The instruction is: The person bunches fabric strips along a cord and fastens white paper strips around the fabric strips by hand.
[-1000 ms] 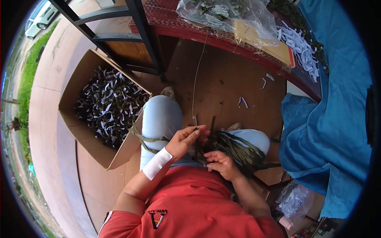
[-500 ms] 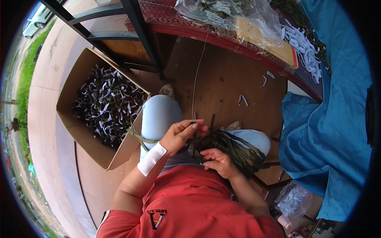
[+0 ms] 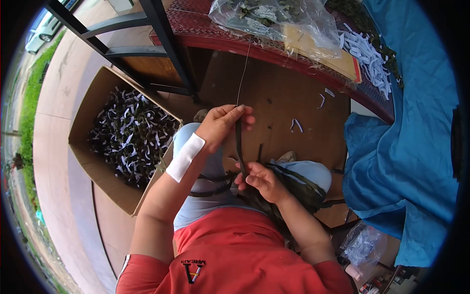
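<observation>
A dark olive fabric strap is stretched between my two hands. My left hand, with a white band on its wrist, pinches the strap's upper end, where a thin cord comes down from the table edge. Whether the cord is joined to the strap is hidden by the fingers. Lower down, my right hand is closed around the strap between thumb and fingers. A bundle of similar olive straps lies across my lap, mostly by my right knee, with some strands trailing to the left.
At left stands a cardboard box holding many dark pieces with white tags. The red table ahead bears a plastic bag, a yellow envelope and white strips. Blue cloth hangs at right. A black metal frame stands beside the box.
My left hand has moved up and away along the cord, drawing the strap out straight. My right hand has risen slightly to the left and now grips the strap.
</observation>
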A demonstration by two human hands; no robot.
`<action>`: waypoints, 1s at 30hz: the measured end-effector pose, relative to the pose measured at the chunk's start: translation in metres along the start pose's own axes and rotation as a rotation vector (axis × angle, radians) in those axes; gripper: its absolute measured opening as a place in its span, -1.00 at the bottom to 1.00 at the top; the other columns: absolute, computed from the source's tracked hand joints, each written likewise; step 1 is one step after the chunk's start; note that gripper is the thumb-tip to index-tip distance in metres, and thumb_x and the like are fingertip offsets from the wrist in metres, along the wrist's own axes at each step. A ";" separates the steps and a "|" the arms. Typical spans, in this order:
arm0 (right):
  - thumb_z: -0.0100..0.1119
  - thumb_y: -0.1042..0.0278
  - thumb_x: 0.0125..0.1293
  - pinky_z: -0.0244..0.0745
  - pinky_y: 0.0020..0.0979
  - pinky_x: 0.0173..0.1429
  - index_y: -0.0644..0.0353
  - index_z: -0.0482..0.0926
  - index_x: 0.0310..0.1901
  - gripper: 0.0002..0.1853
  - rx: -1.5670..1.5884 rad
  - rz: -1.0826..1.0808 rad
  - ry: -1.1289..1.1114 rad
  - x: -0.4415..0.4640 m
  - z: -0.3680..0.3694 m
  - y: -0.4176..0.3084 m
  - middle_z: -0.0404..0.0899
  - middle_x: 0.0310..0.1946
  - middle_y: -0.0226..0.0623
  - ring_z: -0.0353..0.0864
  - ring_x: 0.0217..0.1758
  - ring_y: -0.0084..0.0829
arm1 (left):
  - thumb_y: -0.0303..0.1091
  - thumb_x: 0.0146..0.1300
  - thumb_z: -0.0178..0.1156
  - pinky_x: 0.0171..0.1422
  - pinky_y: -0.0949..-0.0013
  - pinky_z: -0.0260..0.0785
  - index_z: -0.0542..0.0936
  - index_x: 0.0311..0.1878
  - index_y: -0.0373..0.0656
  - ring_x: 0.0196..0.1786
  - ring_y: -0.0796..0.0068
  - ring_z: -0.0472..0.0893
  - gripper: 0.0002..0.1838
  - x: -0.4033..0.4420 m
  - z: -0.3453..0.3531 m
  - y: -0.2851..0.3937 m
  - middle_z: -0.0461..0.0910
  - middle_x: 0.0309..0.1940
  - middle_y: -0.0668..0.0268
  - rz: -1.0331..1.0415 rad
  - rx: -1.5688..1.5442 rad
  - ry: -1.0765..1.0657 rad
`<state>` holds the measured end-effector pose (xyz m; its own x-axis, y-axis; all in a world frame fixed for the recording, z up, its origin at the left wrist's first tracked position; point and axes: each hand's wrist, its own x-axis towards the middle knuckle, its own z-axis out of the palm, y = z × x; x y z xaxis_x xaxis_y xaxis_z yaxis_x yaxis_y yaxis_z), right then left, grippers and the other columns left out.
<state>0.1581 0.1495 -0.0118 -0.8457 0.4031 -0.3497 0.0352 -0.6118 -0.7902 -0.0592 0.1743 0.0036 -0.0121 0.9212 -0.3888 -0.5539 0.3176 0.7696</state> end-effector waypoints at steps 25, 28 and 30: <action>0.06 0.25 0.35 0.42 -0.49 -0.12 0.24 0.56 -0.31 -0.77 0.000 -0.235 0.062 0.087 -0.013 -0.081 0.58 -0.39 -0.36 0.53 -0.30 -0.56 | -0.20 0.30 0.16 0.04 0.52 0.28 0.57 -0.04 -0.20 -0.12 0.61 0.52 -0.70 0.011 -0.004 0.025 0.58 -0.15 0.33 0.304 0.352 0.202; 0.08 0.23 0.34 0.44 -0.48 -0.11 0.22 0.56 -0.31 -0.78 -0.051 -0.331 0.125 0.110 -0.024 -0.099 0.59 -0.38 -0.35 0.54 -0.29 -0.55 | -0.17 0.32 0.13 -0.18 0.58 0.28 0.53 -0.02 -0.29 -0.28 0.70 0.43 -0.64 -0.054 0.016 -0.012 0.54 -0.29 0.41 0.218 0.280 0.116; 0.09 0.22 0.33 0.45 -0.46 -0.09 0.23 0.55 -0.29 -0.77 -0.083 -0.344 0.122 0.114 -0.023 -0.098 0.59 -0.35 -0.33 0.55 -0.27 -0.52 | -0.16 0.35 0.08 -0.31 0.61 0.22 0.57 -0.10 -0.28 -0.38 0.74 0.38 -0.67 -0.064 0.023 -0.021 0.50 -0.41 0.47 0.123 0.339 0.039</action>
<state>0.0707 0.2711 0.0147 -0.7463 0.6565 -0.1100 -0.1924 -0.3709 -0.9085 -0.0276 0.1143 0.0244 -0.0966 0.9501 -0.2967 -0.2385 0.2673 0.9336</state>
